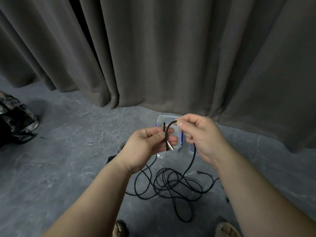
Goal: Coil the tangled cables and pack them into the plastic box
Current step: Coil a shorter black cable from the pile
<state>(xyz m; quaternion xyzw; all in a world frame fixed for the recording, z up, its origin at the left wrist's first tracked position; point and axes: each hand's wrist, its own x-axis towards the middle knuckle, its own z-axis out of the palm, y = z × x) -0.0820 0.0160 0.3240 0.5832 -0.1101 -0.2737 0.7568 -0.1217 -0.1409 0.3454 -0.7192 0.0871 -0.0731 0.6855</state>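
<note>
A black cable (172, 185) lies tangled in loose loops on the grey floor in front of me. My left hand (147, 147) holds its end, with a silver plug (171, 147), between thumb and fingers. My right hand (201, 134) pinches the same cable a short way along, so a small arch of it stands between my hands. From my right hand the cable drops to the tangle. The clear plastic box (166, 119) with blue clips sits on the floor behind my hands, partly hidden by them.
A heavy grey curtain (171, 57) hangs right behind the box. A dark patterned bag (15, 120) lies at the far left. Part of another cable (122, 146) shows left of my left hand. The box lid (191, 148) peeks out under my right hand. My feet (227, 230) are at the bottom edge.
</note>
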